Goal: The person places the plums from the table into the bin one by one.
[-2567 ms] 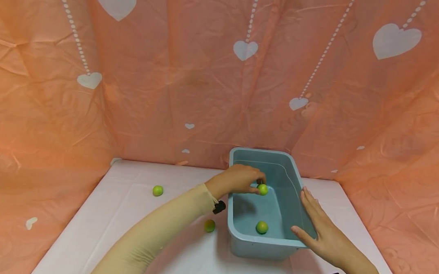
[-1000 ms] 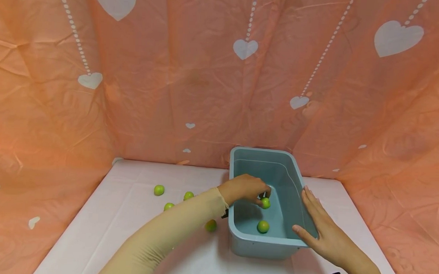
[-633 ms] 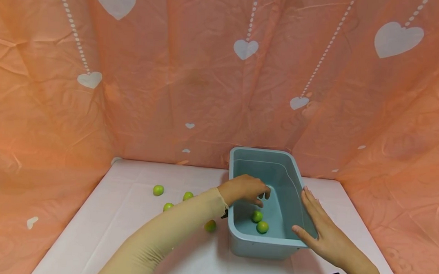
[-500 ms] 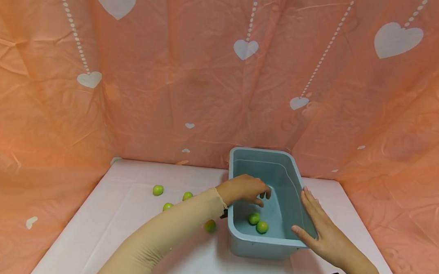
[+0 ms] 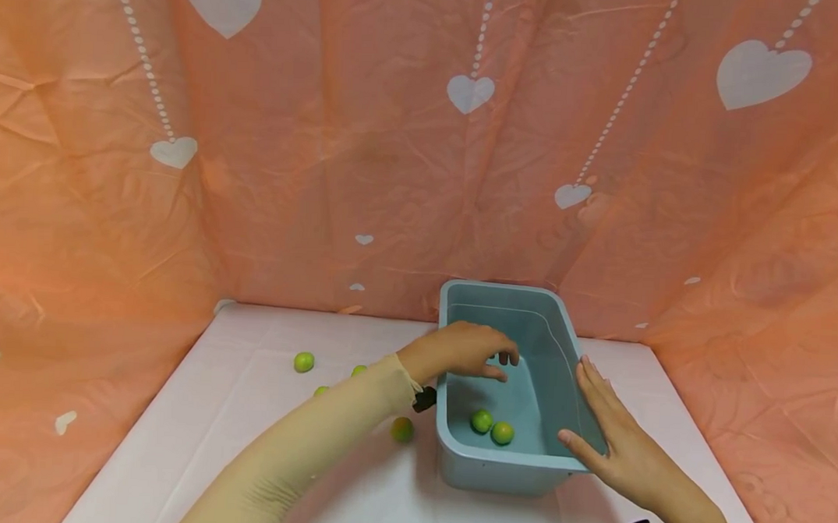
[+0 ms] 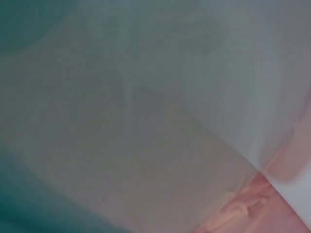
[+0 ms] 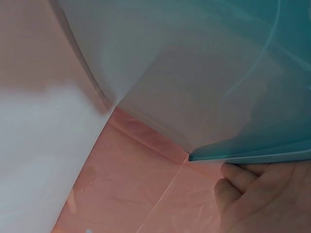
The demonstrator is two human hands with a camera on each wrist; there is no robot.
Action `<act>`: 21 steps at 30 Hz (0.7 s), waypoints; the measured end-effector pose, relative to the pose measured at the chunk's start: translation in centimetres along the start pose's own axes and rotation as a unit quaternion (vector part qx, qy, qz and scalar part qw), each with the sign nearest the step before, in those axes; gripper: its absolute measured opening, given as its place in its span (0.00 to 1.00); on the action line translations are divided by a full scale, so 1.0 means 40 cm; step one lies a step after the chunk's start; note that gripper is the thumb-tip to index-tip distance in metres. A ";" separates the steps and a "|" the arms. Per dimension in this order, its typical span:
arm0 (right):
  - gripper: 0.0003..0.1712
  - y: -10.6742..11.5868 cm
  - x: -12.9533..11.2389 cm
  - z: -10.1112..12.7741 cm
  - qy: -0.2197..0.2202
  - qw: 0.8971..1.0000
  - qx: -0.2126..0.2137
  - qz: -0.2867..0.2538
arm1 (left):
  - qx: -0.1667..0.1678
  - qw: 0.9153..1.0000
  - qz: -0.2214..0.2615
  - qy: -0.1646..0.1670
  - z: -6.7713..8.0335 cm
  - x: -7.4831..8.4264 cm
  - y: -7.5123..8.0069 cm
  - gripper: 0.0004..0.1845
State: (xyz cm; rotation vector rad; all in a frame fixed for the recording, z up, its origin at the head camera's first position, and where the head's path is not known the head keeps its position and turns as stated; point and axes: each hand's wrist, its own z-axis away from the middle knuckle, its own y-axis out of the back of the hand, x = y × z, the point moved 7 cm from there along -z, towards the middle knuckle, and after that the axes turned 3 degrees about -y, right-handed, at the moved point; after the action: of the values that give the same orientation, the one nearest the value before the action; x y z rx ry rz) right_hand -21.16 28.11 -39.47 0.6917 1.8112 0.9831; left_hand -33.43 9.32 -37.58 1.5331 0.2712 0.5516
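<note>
In the head view a blue-grey plastic bin [image 5: 502,458] stands on the table. Two small green citrus fruits lie side by side on its floor near the front: one [image 5: 481,421] at left, the other [image 5: 503,433] at right. My left hand [image 5: 464,348] hangs over the bin's left rim, fingers loosely bent and nothing between them. Along the right rim rests my right hand [image 5: 611,441], fingers straight and thumb spread towards the front corner. The right wrist view shows the right hand's fingers [image 7: 240,182] against the bin's edge [image 7: 262,158]. Only a blurred bluish-grey surface fills most of the left wrist view.
Left of the bin, more green citrus fruits lie on the white-covered table [image 5: 244,410]: one [image 5: 304,362] far left, one [image 5: 402,429] beside the bin, and two partly hidden behind the left sleeve [image 5: 313,444]. An orange curtain [image 5: 367,173] with white hearts encloses the table.
My left hand lowered a green citrus fruit into the bin and let it go. The fruit rolled forward beside the other one. The left hand has since risen slightly; the right hand stayed put.
</note>
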 end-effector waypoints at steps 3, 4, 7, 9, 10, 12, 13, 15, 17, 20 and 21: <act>0.55 0.002 0.000 -0.001 -0.001 1.000 -0.001 0.001 | 0.016 1.000 0.018 -0.001 0.017 -0.008 0.016 0.19; 0.55 0.003 0.001 -0.002 -0.002 1.000 -0.002 0.001 | 0.022 0.999 0.025 -0.001 0.024 -0.011 0.022 0.19; 0.56 0.006 0.003 -0.003 -0.003 1.000 -0.003 0.003 | 0.041 0.998 0.047 -0.003 0.045 -0.022 0.039 0.18; 0.56 0.008 0.003 -0.003 -0.004 1.000 -0.002 0.006 | 0.052 0.997 0.059 -0.005 0.058 -0.031 0.048 0.18; 0.56 0.009 0.004 -0.003 -0.005 1.000 -0.002 0.006 | 0.056 0.996 0.065 -0.004 0.064 -0.036 0.051 0.18; 0.56 0.010 0.005 -0.003 -0.006 1.000 -0.001 0.005 | 0.063 0.995 0.077 0.000 0.077 -0.046 0.056 0.18; 0.56 0.009 0.005 -0.003 -0.007 1.000 -0.001 0.004 | 0.066 0.995 0.079 0.003 0.082 -0.052 0.056 0.18; 0.56 0.008 0.005 -0.001 -0.010 1.000 -0.002 0.002 | 0.070 0.994 0.087 0.007 0.095 -0.061 0.056 0.18; 0.56 0.004 0.005 0.000 -0.014 1.000 -0.006 -0.002 | 0.076 0.993 0.092 0.010 0.108 -0.069 0.057 0.19; 0.56 0.001 0.003 0.002 -0.016 1.000 -0.008 -0.004 | 0.085 0.991 0.101 0.008 0.129 -0.074 0.061 0.20; 0.56 0.000 0.003 0.003 -0.016 1.000 -0.009 -0.004 | 0.089 0.991 0.104 0.009 0.136 -0.076 0.063 0.20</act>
State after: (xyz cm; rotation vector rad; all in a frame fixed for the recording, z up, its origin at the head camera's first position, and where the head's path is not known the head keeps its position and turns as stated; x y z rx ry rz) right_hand -21.10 28.24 -39.53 0.6850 1.7751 0.9761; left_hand -33.72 2.96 -35.41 1.7413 0.1788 0.7205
